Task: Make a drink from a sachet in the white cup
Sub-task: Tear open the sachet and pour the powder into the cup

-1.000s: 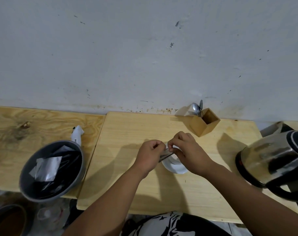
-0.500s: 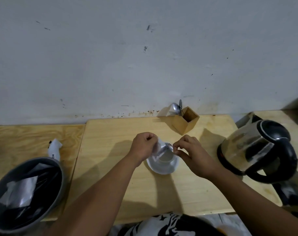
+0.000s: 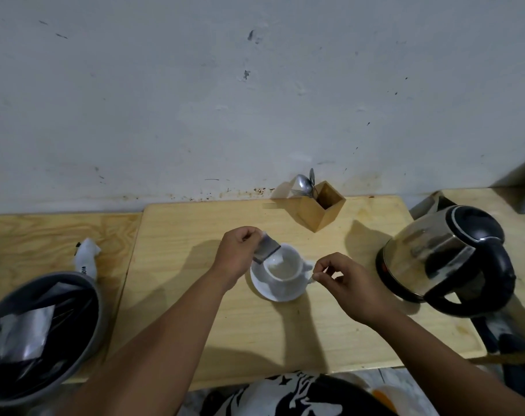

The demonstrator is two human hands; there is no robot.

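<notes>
Sachet: pinched in left hand grip, tilted over white cup.
Right hand grip: pinching torn strip.
Remaining, judged: water, stirring.

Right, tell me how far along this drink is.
Done: the sachet looks torn open; the right hand pinches a small scrap that seems to be its torn-off strip. In hand: the left hand tilts the sachet over the white cup on its saucer; whether powder is falling is too blurred to tell. Left: water from the kettle, then stirring with a spoon from the wooden holder.
</notes>
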